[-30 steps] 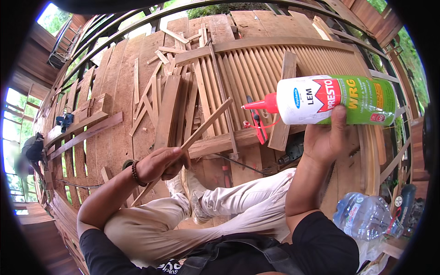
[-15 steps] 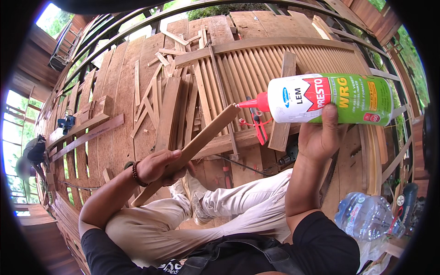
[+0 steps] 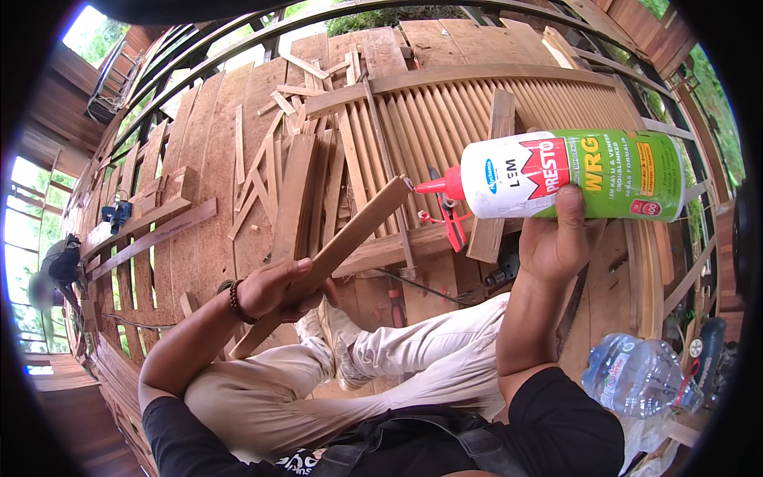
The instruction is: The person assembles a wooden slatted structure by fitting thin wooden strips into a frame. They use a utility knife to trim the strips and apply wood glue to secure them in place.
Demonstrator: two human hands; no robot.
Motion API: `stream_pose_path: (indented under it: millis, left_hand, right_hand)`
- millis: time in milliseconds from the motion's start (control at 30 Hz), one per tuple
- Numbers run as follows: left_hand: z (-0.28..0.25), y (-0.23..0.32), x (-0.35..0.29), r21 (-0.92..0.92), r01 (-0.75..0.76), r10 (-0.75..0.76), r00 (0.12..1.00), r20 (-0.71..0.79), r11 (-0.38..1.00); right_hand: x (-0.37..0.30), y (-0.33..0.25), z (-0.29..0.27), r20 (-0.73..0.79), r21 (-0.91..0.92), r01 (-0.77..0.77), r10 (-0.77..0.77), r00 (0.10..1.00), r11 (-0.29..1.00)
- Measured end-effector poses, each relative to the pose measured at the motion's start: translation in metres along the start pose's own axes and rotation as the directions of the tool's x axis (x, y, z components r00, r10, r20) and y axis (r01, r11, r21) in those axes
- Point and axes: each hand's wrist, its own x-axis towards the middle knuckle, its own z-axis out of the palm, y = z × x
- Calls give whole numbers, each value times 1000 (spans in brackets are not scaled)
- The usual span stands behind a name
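Note:
My left hand (image 3: 276,291) is wrapped round a flat wooden slat (image 3: 359,225), which slants up and to the right from above my lap. My right hand (image 3: 563,234) grips a large glue bottle (image 3: 612,173), white and green with a red band, lying on its side in the air. Its red nozzle (image 3: 437,187) points left at the slat's far end. A small bead of white glue (image 3: 408,182) shows on that end, by the nozzle tip. Most of my right fingers are hidden behind the bottle.
Beyond my hands a louvred wooden panel (image 3: 445,107) lies on the plank floor (image 3: 191,222). Loose wood offcuts (image 3: 258,179) are scattered left of it. A red clamp (image 3: 453,226) rests by the panel. A clear plastic water bottle (image 3: 636,375) is at the lower right.
The nozzle has shifted slightly down and away from the slat's end, where glue now shows more plainly. The slat's tip has moved a little to the left and up. Both hands keep their hold.

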Motion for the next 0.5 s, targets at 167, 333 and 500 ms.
stream_pose_path:
  millis: [167,333,500]
  left_hand:
    - [0,4,-10,-152,-55,35,991,-132,987]
    - [-6,44,14,-306,-507,212,730,-650,806]
    - [-22,86,21,-119,-803,344,377,-860,584]
  right_hand:
    - [-2,13,5,-83,-23,75,-77,994,997]
    - [-13,7,-3,-103,91,-87,96,990,992]
    - [-48,6,25,145,106,-350,334,931,931]
